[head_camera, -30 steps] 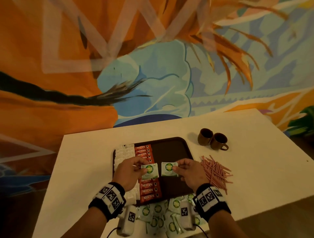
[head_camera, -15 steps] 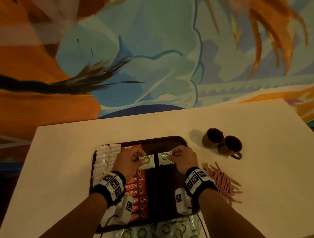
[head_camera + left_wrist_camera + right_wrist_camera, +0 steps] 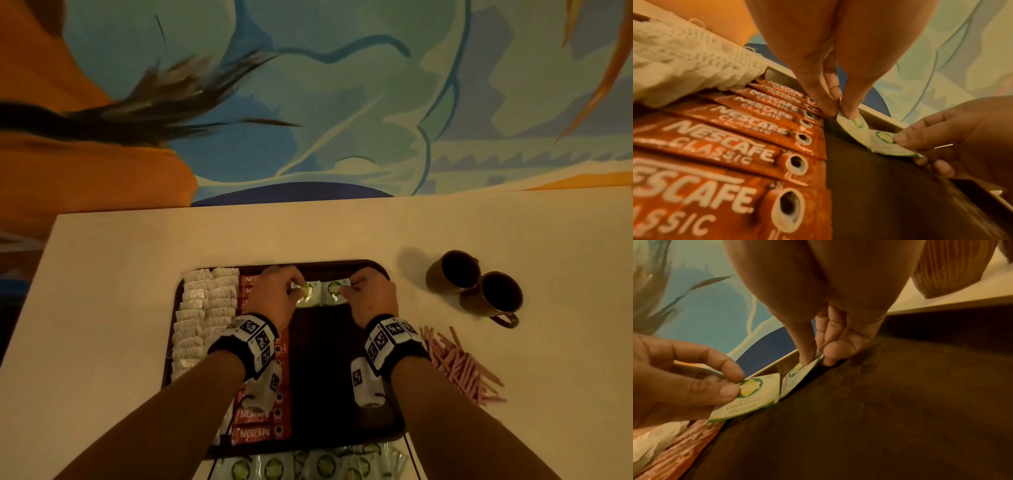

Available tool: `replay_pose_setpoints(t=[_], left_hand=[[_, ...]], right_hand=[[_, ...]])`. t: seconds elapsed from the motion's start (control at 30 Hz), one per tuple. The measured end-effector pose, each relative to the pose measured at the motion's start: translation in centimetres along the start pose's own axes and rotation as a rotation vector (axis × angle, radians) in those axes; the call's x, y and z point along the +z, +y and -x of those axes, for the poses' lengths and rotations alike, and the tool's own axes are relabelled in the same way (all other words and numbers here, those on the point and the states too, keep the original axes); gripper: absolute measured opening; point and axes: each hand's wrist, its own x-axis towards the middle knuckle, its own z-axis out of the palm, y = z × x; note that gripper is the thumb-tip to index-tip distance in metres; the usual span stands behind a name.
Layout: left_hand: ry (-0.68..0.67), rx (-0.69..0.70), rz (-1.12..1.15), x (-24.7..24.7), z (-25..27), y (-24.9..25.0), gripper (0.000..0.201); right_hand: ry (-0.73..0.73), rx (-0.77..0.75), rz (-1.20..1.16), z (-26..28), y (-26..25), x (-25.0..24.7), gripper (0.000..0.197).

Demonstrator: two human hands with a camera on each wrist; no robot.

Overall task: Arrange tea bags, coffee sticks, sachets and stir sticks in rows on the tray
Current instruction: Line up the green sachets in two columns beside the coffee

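Note:
A dark brown tray (image 3: 322, 370) lies on the cream table. Two columns of white tea bags (image 3: 202, 315) fill its left side, and a column of red Nescafe coffee sticks (image 3: 255, 433) runs beside them. At the tray's far end my left hand (image 3: 274, 294) pinches a white-and-green sugar sachet (image 3: 308, 294) just right of the sticks. My right hand (image 3: 371, 296) pinches a second sugar sachet (image 3: 334, 291) edge to edge with the first. In the wrist views both sachets (image 3: 854, 128) (image 3: 797, 378) touch the tray floor near its far rim, tilted.
Several loose sugar sachets (image 3: 308, 464) lie on the table in front of the tray. A heap of pink stir sticks (image 3: 459, 366) sits right of the tray. Two brown cups (image 3: 476, 284) stand at the far right. A painted wall rises behind the table.
Both hands carried their sachets from the tray's middle to its far end and lowered them onto the tray floor side by side. My head has tipped further down.

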Motion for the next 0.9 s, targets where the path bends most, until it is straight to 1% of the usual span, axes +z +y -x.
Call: replay_pose_setpoints(t=[0.1, 0.17, 0.2, 0.3, 0.37, 0.43, 0.57, 0.9], left_hand=[[0.070, 0.061, -0.059, 0.7, 0.1, 0.0, 0.016], [0.117, 0.134, -0.111, 1.1, 0.7, 0.0, 0.017], [0.118, 0.176, -0.145, 1.3, 1.2, 0.0, 0.019], [0.067, 0.273, -0.275, 1.9, 2.8, -0.1, 0.028], [0.027, 0.279, -0.372, 2.2, 3.6, -0.3, 0.035], [-0.013, 0.249, -0.434, 2.5, 3.9, -0.5, 0.040], [-0.068, 0.204, -0.467, 2.5, 3.5, -0.8, 0.048], [-0.097, 0.153, -0.418, 2.0, 2.4, -1.2, 0.049]], right_hand=[[0.054, -0.058, 0.082, -0.2, 0.7, -0.2, 0.024], [0.084, -0.150, 0.146, 0.4, 1.0, -0.3, 0.022], [0.085, -0.220, 0.176, 0.8, 1.1, -0.3, 0.020], [0.016, -0.440, 0.281, 2.3, 1.8, 0.1, 0.027], [-0.064, -0.499, 0.340, 2.9, 2.1, 0.5, 0.033], [-0.105, -0.509, 0.378, 3.0, 2.3, 0.8, 0.036], [-0.083, -0.525, 0.409, 2.7, 2.3, 1.0, 0.038], [-0.079, -0.518, 0.431, 2.6, 1.3, 1.9, 0.047]])
